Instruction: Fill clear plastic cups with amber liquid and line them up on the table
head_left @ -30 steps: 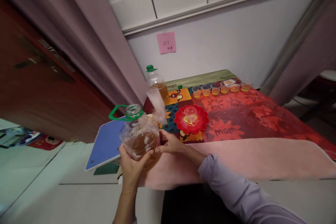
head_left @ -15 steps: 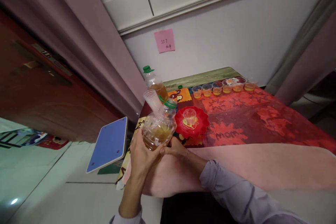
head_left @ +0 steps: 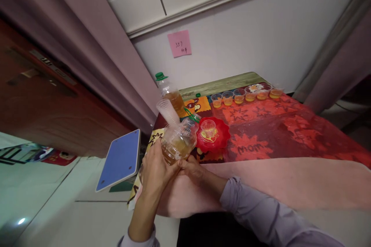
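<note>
Both my left hand (head_left: 158, 166) and my right hand (head_left: 193, 168) are wrapped round a clear plastic bottle (head_left: 178, 142) of amber liquid. The bottle leans to the right, its uncapped mouth with a green ring and strap near the rim of a red scalloped plate (head_left: 223, 139). On that plate stands a clear plastic cup (head_left: 208, 127); how much it holds I cannot tell. My left hand grips the bottle's left side, my right hand its lower right. A stack of clear cups (head_left: 168, 112) stands just behind the bottle.
A second bottle (head_left: 172, 94) with a green cap stands at the back left. Several cups of amber liquid (head_left: 239, 96) line the table's far side. A small green cap (head_left: 198, 95) lies behind. A blue board (head_left: 120, 158) is left of the table, a pink cloth (head_left: 261, 179) along its front.
The bottle has tipped further to the right, and its mouth has come down toward the plate. Both hands still hold it.
</note>
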`<state>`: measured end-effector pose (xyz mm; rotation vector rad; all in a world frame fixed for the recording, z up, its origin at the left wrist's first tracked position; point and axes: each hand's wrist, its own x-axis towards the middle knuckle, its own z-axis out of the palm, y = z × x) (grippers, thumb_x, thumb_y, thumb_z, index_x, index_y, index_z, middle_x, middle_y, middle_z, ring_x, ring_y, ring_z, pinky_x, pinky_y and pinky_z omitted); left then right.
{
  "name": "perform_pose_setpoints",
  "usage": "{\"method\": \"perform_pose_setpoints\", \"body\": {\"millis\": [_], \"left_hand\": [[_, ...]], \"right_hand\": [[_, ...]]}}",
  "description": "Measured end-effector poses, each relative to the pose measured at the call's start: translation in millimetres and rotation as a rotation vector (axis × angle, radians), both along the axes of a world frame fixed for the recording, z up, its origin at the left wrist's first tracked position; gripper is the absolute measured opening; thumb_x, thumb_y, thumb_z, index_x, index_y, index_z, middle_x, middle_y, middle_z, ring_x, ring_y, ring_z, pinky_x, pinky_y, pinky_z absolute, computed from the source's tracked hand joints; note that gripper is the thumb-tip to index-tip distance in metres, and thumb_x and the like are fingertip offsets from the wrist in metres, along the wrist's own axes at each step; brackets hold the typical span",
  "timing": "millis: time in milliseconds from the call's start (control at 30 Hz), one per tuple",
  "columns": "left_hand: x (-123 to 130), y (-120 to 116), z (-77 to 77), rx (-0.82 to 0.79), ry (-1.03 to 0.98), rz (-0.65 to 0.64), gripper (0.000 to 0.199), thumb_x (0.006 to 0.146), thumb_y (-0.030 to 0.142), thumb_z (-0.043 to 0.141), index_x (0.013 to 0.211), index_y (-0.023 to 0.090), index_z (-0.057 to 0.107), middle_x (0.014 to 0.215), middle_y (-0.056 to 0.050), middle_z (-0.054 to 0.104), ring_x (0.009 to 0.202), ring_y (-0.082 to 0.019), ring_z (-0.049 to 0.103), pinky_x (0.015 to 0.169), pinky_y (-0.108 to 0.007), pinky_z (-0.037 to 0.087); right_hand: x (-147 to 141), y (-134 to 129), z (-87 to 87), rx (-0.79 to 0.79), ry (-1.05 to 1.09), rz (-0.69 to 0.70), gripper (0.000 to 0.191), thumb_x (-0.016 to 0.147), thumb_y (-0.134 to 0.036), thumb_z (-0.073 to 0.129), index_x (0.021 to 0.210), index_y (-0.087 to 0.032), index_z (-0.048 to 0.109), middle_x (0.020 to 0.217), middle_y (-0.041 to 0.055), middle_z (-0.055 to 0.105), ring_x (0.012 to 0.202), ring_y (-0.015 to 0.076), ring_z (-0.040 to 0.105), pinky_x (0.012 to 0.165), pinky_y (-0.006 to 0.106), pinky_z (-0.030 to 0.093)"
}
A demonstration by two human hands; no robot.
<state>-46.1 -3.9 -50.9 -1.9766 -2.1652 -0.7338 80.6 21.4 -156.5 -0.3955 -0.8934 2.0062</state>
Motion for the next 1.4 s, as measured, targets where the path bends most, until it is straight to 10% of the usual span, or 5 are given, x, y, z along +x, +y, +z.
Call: {"method": "perform_pose_setpoints", "body": {"millis": [1400], "left_hand": [[47, 3, 49.9, -0.362, 0.298, 0.071, 0.088, 0.088, 0.044, 0.076, 0.160, 0.016, 0.037, 0.143, -0.019, 0.066, 0.132, -0.039, 0.062, 0.104, -0.047, 0.047]], "right_hand": [[-6, -4, -0.7, -0.156, 0.304, 0.090, 0.068, 0.077, -0.063, 0.089, 0.132, -0.030, 0.066, 0.146, 0.0080, 0.071, 0.137, 0.0351, 0.064, 0.103, 0.057, 0.061]]}}
